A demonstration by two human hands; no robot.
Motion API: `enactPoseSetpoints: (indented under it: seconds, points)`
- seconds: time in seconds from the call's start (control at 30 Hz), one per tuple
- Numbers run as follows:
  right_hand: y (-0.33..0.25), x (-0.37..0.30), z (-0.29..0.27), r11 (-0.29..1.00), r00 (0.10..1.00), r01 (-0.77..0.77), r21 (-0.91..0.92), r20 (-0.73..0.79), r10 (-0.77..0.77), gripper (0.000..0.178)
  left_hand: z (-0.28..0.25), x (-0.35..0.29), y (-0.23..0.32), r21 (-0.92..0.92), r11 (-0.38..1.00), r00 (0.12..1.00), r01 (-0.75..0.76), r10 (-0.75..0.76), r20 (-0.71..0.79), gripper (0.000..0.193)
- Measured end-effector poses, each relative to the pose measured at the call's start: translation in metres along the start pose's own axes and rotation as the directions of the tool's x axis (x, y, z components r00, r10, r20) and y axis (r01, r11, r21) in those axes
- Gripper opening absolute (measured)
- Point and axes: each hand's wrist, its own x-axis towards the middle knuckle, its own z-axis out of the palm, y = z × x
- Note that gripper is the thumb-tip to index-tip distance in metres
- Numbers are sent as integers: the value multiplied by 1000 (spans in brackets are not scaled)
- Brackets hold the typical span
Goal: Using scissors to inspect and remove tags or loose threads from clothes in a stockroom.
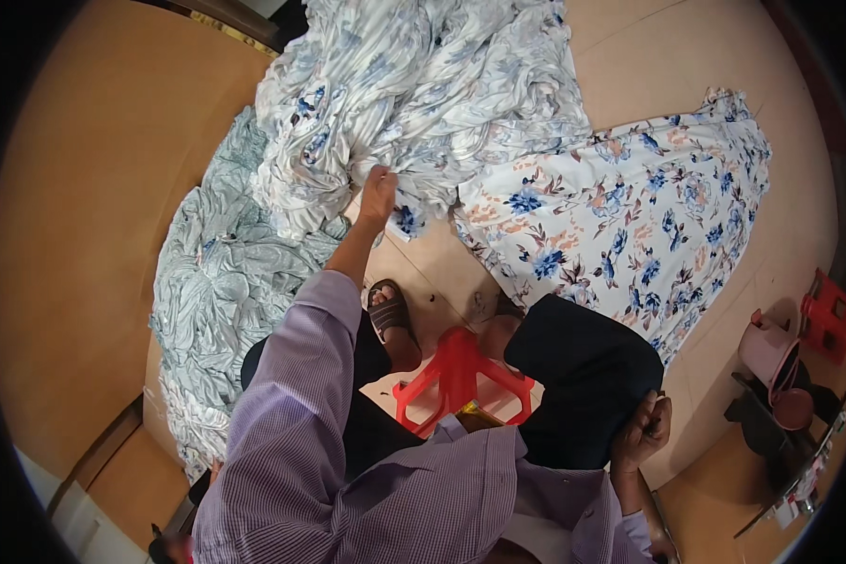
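Observation:
My left hand (378, 195) reaches forward and grips the edge of a crumpled white cloth with blue flowers (423, 94) heaped on the floor. My right hand (641, 434) rests by my right knee with the fingers closed around a small dark object that I cannot make out. A flat spread piece of floral cloth (630, 216) lies to the right of the heap. A pale green crumpled cloth (221, 282) lies to the left.
I sit on a red plastic stool (456, 371), with a sandalled foot (392, 320) on the tiled floor (649, 56). At the right edge stand a pink bucket (769, 350), a red stool (827, 315) and a dark low stand (771, 423).

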Motion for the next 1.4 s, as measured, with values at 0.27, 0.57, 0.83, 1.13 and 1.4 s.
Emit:
enactPoseSetpoints:
  seconds: [0.27,0.57,0.83,1.13,1.4]
  points:
    - [-4,-16,-7,981,995,97,167,-44,-91,38,-71,-24,115,-65,954,953,-294,287,-101,20]
    - [-13,-30,-6,911,968,253,325,-94,-234,36,-165,-90,274,-172,914,892,-367,293,-345,19]
    - [-18,-36,-4,879,907,420,226,-72,-415,29,-246,-221,392,-34,831,826,-555,546,-140,17]
    - [-96,-61,-2,860,925,327,391,53,-376,23,-301,-350,441,54,741,735,-670,672,-91,14]
    - [-217,-109,18,627,851,437,644,-70,-521,29,-311,-433,467,327,418,454,-848,890,39,11]
